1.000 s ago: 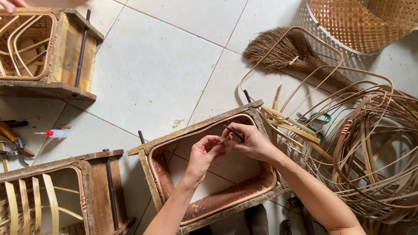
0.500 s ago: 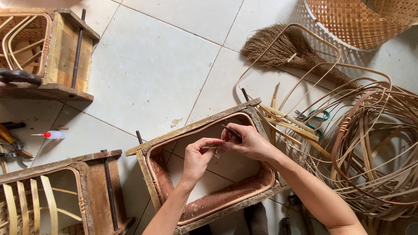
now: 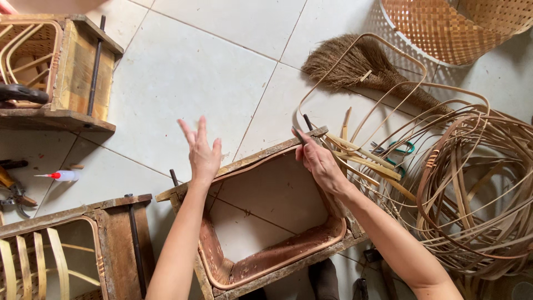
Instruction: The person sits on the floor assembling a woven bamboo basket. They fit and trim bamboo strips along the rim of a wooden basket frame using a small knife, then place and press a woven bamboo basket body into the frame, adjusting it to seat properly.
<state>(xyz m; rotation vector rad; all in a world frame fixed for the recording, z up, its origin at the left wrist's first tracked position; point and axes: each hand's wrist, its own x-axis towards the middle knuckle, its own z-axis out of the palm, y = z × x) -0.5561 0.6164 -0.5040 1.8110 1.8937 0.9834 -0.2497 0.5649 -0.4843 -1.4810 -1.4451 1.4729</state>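
1. Hands: our left hand (image 3: 202, 153) is open, fingers spread, raised above the near-left corner of the wooden frame mould (image 3: 266, 222), gripping nothing. Whether the palm's heel touches the rim, we can't tell.
2. Our right hand (image 3: 321, 164) rests on the mould's far-right corner, fingers curled at the rim by a dark metal rod (image 3: 306, 122); what they pinch, if anything, we can't tell.
3. Mould sits on the tiled floor (image 3: 183, 72), centre of view, tilted diagonally, open in the middle, reddish-brown lining strip along its inner wall.
4. Right of it: big loose coil of rattan strips (image 3: 477, 189), touching the mould's right side. Green-handled scissors (image 3: 402, 149) lie among the strips.
5. Beyond: straw broom (image 3: 355, 64), woven basket (image 3: 449, 25) top right.
6. Left: two more wooden moulds, one far left (image 3: 78, 72), one near left (image 3: 105, 233), both holding bent strips. Small glue bottle with red tip (image 3: 64, 175) between them, pliers (image 3: 14, 191) at left edge.
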